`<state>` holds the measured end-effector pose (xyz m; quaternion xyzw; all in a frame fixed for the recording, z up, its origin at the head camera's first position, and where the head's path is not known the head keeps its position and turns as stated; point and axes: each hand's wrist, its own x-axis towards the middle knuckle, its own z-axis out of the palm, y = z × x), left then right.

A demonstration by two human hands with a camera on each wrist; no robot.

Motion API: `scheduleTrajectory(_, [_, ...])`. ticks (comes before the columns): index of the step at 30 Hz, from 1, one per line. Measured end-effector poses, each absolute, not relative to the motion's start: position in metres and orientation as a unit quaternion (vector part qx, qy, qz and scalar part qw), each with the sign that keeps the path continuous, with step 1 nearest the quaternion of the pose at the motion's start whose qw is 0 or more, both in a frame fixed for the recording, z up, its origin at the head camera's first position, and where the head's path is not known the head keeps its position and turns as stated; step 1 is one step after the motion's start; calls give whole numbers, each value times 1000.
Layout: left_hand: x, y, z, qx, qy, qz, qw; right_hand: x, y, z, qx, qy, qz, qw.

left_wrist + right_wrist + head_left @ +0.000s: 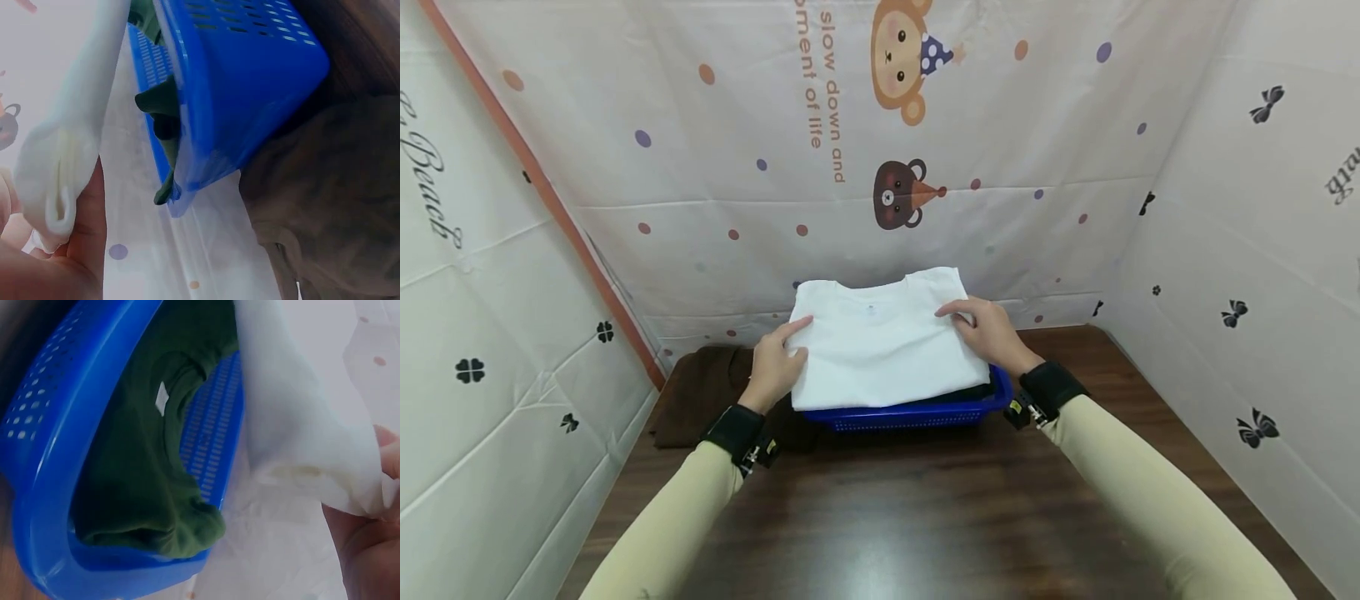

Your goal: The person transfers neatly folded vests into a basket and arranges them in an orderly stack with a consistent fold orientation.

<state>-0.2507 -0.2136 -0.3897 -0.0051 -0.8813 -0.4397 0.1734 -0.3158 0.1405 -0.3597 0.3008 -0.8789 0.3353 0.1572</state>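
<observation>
A folded white T-shirt (883,346), neckline toward the back wall, is held up over a blue plastic basket (910,419). My left hand (772,367) grips its left side, thumb and fingers around the folded edge. At the right side, my right hand (988,332) pinches the shirt the same way. Inside the basket lies a folded dark green shirt (144,444) with a small white label at its collar. In both wrist views a gap shows between the white shirt and the basket rim (187,94).
Left of the basket, folded dark brown clothing (700,392) lies on the brown wooden table (880,517). A printed cloth wall (760,108) hangs close behind the basket, and white cloth sides (1225,250) flank the table.
</observation>
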Motion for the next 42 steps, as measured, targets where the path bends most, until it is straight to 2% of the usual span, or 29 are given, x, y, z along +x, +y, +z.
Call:
scheduleTrajectory(4, [-258, -210, -390, 0, -886, -430, 174, -320, 142, -362, 288, -883, 336, 158])
scheduleTrajectory(12, [-269, -206, -393, 20, -884, -440, 154, -326, 145, -357, 265, -899, 326, 122])
scheduleTrajectory(20, [-278, -205, -399, 46, -887, -442, 126, -329, 142, -349, 253, -919, 298, 54])
scheduleTrajectory(37, [-287, -197, -395, 42, -897, -428, 101, -338, 160, -368, 243, -931, 270, 18])
scheduleTrajectory(42, [-290, -194, -397, 50, -903, -420, 76, -338, 162, -371, 236, -933, 271, 8])
